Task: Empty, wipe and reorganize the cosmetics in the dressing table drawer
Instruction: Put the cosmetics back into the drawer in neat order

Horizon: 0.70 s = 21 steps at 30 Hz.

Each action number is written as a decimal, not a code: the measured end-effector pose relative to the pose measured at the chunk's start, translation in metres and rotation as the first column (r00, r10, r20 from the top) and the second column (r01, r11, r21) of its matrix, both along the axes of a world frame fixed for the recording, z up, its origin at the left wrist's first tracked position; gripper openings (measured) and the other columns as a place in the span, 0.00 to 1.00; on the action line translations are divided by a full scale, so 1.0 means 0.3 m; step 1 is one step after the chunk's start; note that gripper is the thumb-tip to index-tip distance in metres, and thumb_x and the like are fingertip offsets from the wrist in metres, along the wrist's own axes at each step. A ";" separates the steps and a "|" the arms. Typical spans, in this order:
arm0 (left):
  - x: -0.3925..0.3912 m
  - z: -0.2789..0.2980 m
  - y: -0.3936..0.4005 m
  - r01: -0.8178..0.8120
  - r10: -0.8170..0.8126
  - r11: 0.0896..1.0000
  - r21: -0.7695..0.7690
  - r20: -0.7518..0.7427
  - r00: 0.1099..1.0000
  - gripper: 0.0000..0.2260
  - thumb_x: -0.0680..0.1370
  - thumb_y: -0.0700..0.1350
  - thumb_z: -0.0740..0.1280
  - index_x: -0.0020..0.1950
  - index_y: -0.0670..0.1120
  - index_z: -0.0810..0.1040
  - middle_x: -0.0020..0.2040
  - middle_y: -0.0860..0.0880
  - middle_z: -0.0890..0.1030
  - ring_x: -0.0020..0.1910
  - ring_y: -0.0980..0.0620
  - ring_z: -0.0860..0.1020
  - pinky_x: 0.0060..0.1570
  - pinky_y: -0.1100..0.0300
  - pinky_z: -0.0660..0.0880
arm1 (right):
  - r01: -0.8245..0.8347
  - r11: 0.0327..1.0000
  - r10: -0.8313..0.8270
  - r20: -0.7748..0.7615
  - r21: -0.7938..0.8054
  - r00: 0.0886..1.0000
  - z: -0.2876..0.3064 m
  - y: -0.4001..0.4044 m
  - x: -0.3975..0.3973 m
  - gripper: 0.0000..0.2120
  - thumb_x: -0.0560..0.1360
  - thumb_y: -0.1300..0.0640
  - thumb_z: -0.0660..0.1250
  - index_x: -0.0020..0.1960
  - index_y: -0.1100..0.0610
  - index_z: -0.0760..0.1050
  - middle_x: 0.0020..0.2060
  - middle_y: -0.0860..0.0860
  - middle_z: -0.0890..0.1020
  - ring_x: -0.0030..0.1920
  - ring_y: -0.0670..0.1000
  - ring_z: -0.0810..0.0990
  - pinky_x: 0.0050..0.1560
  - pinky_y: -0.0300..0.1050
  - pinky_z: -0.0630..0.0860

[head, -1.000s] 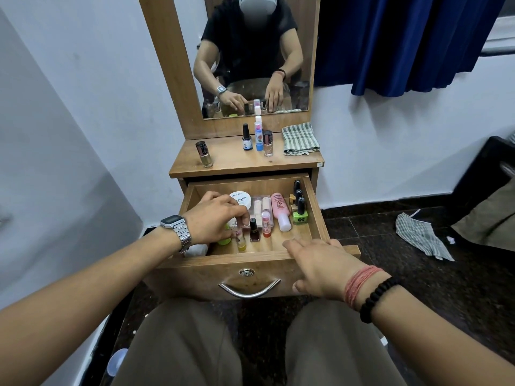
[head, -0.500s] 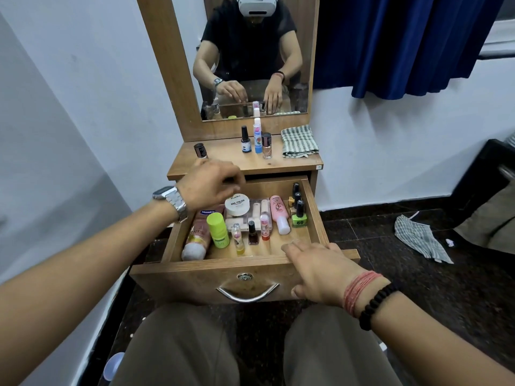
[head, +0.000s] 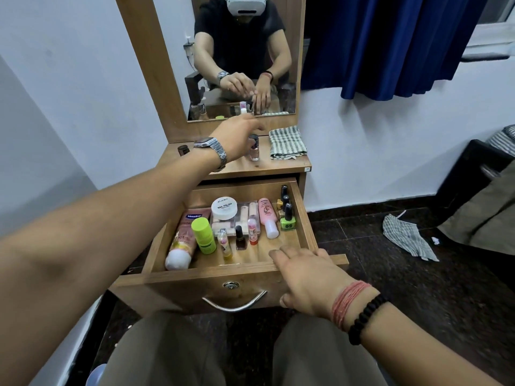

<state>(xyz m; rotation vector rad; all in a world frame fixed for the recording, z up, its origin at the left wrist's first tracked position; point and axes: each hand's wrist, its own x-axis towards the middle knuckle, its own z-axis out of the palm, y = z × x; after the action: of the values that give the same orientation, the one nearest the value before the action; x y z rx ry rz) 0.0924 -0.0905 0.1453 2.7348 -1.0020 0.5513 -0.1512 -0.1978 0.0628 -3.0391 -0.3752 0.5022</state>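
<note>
Reaching left hand [head: 237,135] to tabletop [head: 284,165], fingers by small bottle [head: 254,147] — grasp unclear, can't tell. Right hand [head: 306,277] flat, relaxed on drawer [head: 211,277] front, steadying it — cosmetics mostly inside.

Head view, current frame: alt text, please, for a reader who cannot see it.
A person's left hand reaches over the dressing table top beside a clear nail polish bottle and a folded checked cloth. Their right hand rests on the front edge of the open drawer, which holds cosmetics.
</note>
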 end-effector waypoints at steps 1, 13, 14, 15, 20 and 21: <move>0.004 -0.007 -0.014 -0.009 0.009 0.999 0.032 -0.008 1.000 0.17 0.75 0.37 0.65 0.64 0.47 0.75 0.62 0.46 0.76 0.59 0.45 0.75 0.56 0.55 0.71 | 0.000 1.000 0.000 -0.003 0.002 1.000 -0.001 0.000 0.000 0.34 0.74 0.48 0.68 0.74 0.54 0.55 0.75 0.55 0.59 0.70 0.57 0.64 0.69 0.58 0.59; 0.016 -0.005 -0.023 -0.070 0.073 0.988 0.137 -0.016 0.997 0.12 0.74 0.35 0.67 0.57 0.42 0.79 0.55 0.42 0.80 0.55 0.42 0.76 0.53 0.54 0.71 | -0.001 0.999 0.000 0.014 0.042 1.000 0.001 0.000 -0.002 0.33 0.74 0.50 0.68 0.74 0.55 0.57 0.74 0.55 0.60 0.70 0.57 0.65 0.67 0.54 0.63; 0.006 0.004 -0.016 -0.062 0.064 0.988 0.141 -0.015 0.998 0.12 0.74 0.36 0.68 0.57 0.42 0.79 0.55 0.42 0.80 0.55 0.43 0.76 0.52 0.54 0.71 | 0.000 0.999 0.000 0.012 0.040 1.000 0.003 0.000 -0.003 0.34 0.74 0.50 0.68 0.74 0.54 0.57 0.74 0.55 0.60 0.70 0.57 0.65 0.67 0.54 0.63; -0.009 0.012 -0.008 -0.047 0.049 0.990 0.136 -0.010 0.999 0.12 0.74 0.37 0.69 0.57 0.42 0.79 0.55 0.43 0.80 0.55 0.43 0.76 0.52 0.54 0.71 | 0.002 0.999 -0.002 0.008 0.038 1.000 0.004 0.001 -0.004 0.34 0.74 0.49 0.68 0.74 0.54 0.57 0.74 0.55 0.61 0.70 0.57 0.65 0.67 0.55 0.62; -0.169 0.040 0.055 0.183 -0.185 0.981 0.069 0.024 0.982 0.09 0.73 0.43 0.71 0.53 0.47 0.80 0.50 0.49 0.81 0.49 0.50 0.76 0.48 0.57 0.71 | 0.002 0.999 -0.002 0.001 0.036 1.000 0.007 0.001 -0.004 0.34 0.74 0.49 0.69 0.74 0.55 0.56 0.72 0.54 0.63 0.69 0.58 0.65 0.66 0.54 0.64; -0.210 0.036 0.075 0.233 -0.235 0.969 0.078 0.011 0.972 0.09 0.73 0.45 0.71 0.53 0.48 0.79 0.49 0.51 0.80 0.48 0.52 0.76 0.47 0.58 0.71 | 0.003 0.999 -0.003 -0.004 0.039 1.000 0.007 0.001 -0.005 0.34 0.74 0.50 0.69 0.74 0.55 0.57 0.72 0.54 0.64 0.69 0.58 0.65 0.65 0.54 0.65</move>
<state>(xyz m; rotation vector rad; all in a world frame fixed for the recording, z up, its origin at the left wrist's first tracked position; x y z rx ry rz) 0.0293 -0.0680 0.1562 2.6269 -1.3544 0.5097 -0.1527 -0.1975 0.0649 -3.0006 -0.3750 0.4943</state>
